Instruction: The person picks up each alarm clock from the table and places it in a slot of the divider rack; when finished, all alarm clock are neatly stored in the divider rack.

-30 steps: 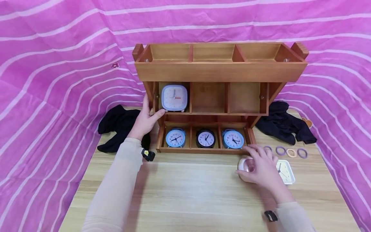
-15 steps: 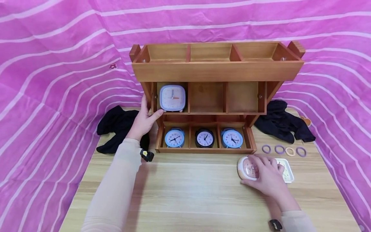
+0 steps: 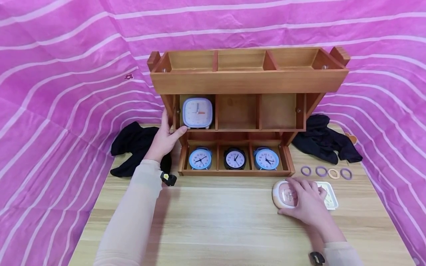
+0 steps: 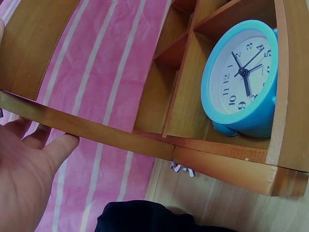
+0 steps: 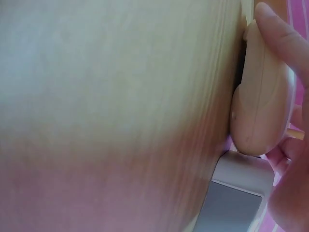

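Head view looks down on a wooden desk [image 3: 213,229] with a wooden shelf unit [image 3: 247,81] standing at twelve o'clock against a pink striped cloth backdrop.

At about ten o'clock the left hand [image 3: 165,138] rests on the shelf unit's left side post, fingers fairly straight and thumb laid along the middle shelf edge, bracing rather than gripping. The left wrist view shows the same hand [image 4: 24,169] flat against the wood. A black cloth [image 3: 134,146] lies just behind that hand.

Inside the shelf, a pale square clock [image 3: 197,112] stands in the left compartment of the middle tier; the two compartments to its right are empty. The bottom tier holds three round clocks: blue [image 3: 200,159], black [image 3: 235,159], blue [image 3: 266,159].

At about four o'clock the right hand [image 3: 307,201] is curled over a pink clock [image 3: 283,194] lying face-up on the desk, thumb at its near edge and fingers over its far side. The right wrist view shows the fingers [image 5: 277,36] wrapped on the rim. The pink clock is rounded, smooth, cream-pink, with a pale dial, and touches a white square clock [image 3: 330,199] beside it.

To do this step well, I judge the grip should close firmly on opposite edges before lifting, since the smooth rounded shell could slip, and the lift should go straight up so the white neighbour is not dragged. The left hand should steady the shelf.

Four hair rings [image 3: 326,172] and another black cloth [image 3: 324,142] lie at two o'clock.
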Available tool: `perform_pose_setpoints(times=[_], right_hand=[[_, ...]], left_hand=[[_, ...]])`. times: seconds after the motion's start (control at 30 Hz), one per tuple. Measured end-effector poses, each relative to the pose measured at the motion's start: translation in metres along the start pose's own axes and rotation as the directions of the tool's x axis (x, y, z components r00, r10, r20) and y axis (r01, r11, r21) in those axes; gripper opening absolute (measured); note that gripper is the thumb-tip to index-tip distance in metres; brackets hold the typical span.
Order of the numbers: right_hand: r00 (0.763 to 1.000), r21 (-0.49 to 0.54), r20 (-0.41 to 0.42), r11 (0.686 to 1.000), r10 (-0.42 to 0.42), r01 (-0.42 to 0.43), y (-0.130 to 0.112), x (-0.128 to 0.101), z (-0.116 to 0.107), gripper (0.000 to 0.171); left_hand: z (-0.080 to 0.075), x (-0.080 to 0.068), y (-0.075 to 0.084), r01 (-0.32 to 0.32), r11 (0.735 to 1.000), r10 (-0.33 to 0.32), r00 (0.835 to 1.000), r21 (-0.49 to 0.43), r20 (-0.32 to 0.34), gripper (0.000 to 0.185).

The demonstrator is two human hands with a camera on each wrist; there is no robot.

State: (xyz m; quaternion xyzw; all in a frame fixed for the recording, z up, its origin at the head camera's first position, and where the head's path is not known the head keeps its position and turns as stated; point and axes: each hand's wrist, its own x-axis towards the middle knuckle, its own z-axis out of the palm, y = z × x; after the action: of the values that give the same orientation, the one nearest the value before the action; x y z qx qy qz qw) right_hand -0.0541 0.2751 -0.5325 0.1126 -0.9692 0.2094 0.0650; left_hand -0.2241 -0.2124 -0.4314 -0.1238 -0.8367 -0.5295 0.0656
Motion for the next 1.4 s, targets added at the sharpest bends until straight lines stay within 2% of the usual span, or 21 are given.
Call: perform_pose_setpoints(times=[0.23,0.37,0.5,0.6,0.87,1.0,1.1,1.23,1.4], right_hand=[[0.997,0.019,-0.068,0.999,-0.040,0.041,-0.005,0.001,-0.006,0.112],[0.989,0.024,-0.126,0.996,-0.082,0.086,-0.017,0.010,-0.023,0.111],[0.973,0.034,-0.185,0.989,-0.135,0.144,-0.033,0.025,-0.043,0.110],[0.962,0.044,-0.222,0.984,-0.162,0.175,-0.044,0.039,-0.055,0.109],[0.920,0.074,-0.312,0.959,-0.238,0.274,-0.068,0.080,-0.075,0.111],[0.892,0.091,-0.350,0.938,-0.285,0.336,-0.084,0.108,-0.086,0.109],[0.878,0.085,-0.363,0.927,-0.313,0.366,-0.096,0.131,-0.095,0.109],[0.867,0.042,-0.366,0.925,-0.337,0.377,-0.111,0.163,-0.098,0.109],[0.871,0.038,-0.363,0.929,-0.330,0.367,-0.124,0.191,-0.091,0.107]], left_hand=[[0.003,0.000,0.001,-0.004,1.000,0.004,1.000,-0.013,0.003,0.098],[0.004,0.000,0.002,-0.007,1.000,0.007,1.000,-0.030,-0.001,0.098],[0.003,-0.002,0.001,0.018,0.999,-0.018,1.000,-0.035,-0.010,0.101],[0.002,-0.003,0.001,0.031,0.999,-0.031,0.999,-0.025,-0.015,0.101],[0.001,-0.004,-0.002,0.010,0.999,-0.011,1.000,-0.052,-0.012,0.101],[0.000,-0.004,0.007,0.024,0.998,-0.024,1.000,-0.055,-0.005,0.100],[0.001,-0.004,0.019,0.030,0.998,-0.030,1.000,-0.061,0.006,0.098],[0.001,-0.002,0.017,0.009,0.998,-0.008,1.000,-0.070,0.003,0.096],[0.001,0.002,0.002,-0.001,0.999,0.000,1.000,-0.047,-0.010,0.097]])
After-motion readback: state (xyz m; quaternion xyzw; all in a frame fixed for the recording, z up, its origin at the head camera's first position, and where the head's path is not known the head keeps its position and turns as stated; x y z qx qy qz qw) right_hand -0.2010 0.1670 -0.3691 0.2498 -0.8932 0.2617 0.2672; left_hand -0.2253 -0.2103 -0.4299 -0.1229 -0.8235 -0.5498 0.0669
